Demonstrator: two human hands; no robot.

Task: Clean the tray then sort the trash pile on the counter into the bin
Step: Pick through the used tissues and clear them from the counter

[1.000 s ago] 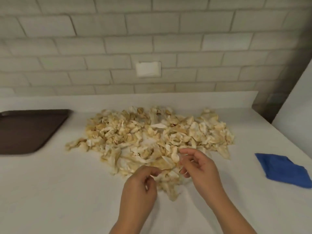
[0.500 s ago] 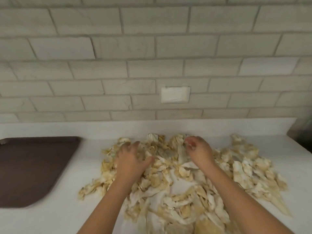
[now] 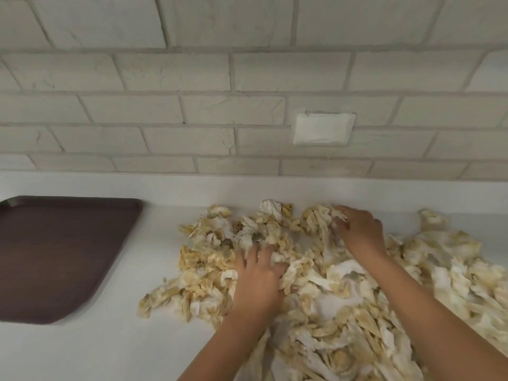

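Observation:
A wide pile of crumpled, stained beige-and-white paper scraps [image 3: 439, 270] covers the white counter [image 3: 110, 353] from the middle to the right edge of view. My left hand [image 3: 258, 279] lies on the pile's left-middle, its fingers curled down into the scraps. At the pile's far edge, near the wall, my right hand [image 3: 357, 229] grips a clump of scraps with curled fingers. The dark brown tray [image 3: 55, 257] lies flat on the counter at the left, apart from the pile, and nothing lies on it. No bin is in view.
A white brick wall [image 3: 192, 105] rises directly behind the counter, with a white blank plate [image 3: 323, 129] set in it. A strip of bare counter separates the tray from the pile.
Both hands reached from the pile's near edge to its far side and dug into the scraps. The view moved closer and tilted up; the blue cloth at the right left the frame.

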